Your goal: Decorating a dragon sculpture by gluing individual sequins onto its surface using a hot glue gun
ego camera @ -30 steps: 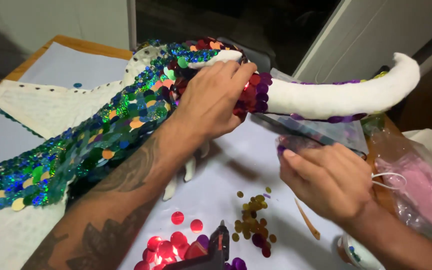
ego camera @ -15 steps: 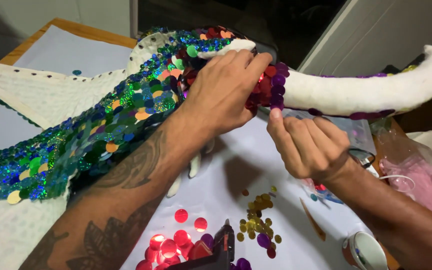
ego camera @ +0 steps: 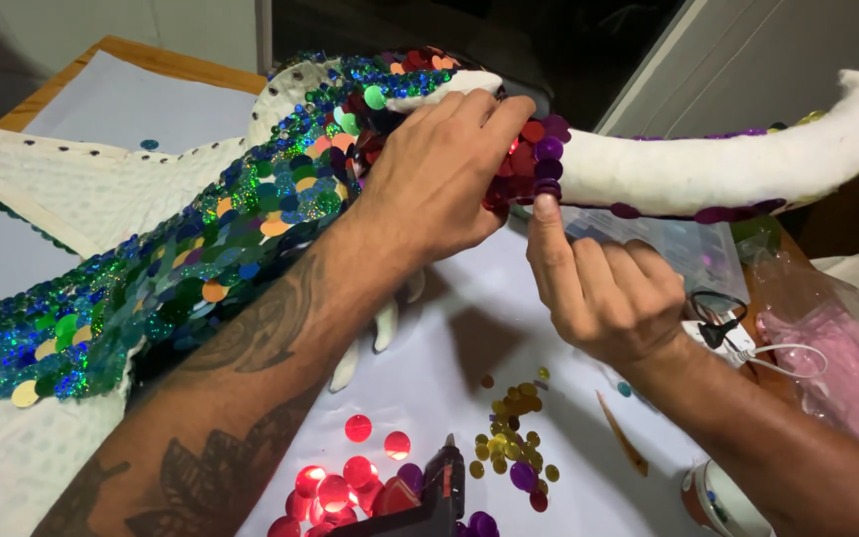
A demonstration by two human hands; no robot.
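The right hand [ego camera: 603, 288] has come up off the tabletop [ego camera: 449, 348], forefinger now pressing the purple sequins [ego camera: 549, 159]. The left hand [ego camera: 449, 169] stays draped over the sequinned white form [ego camera: 708, 169], fingers loosely curled, gripping it just left of that fingertip. Loose gold sequins [ego camera: 514, 447] lie below both hands.

- Bright, fairly warm light falls from above and in front; the white surface [ego camera: 469, 348] is evenly lit.
- The top of the frame, behind the work, sinks into near black.
- The left hand [ego camera: 444, 174] and its forearm cast soft, dark shadows onto the surface below them.
- The sequins [ego camera: 201, 268] throw small glints; the loose red discs [ego camera: 335, 487] glow strongly.
- Focus is sharp at centre, with slight softness at the lower corners.
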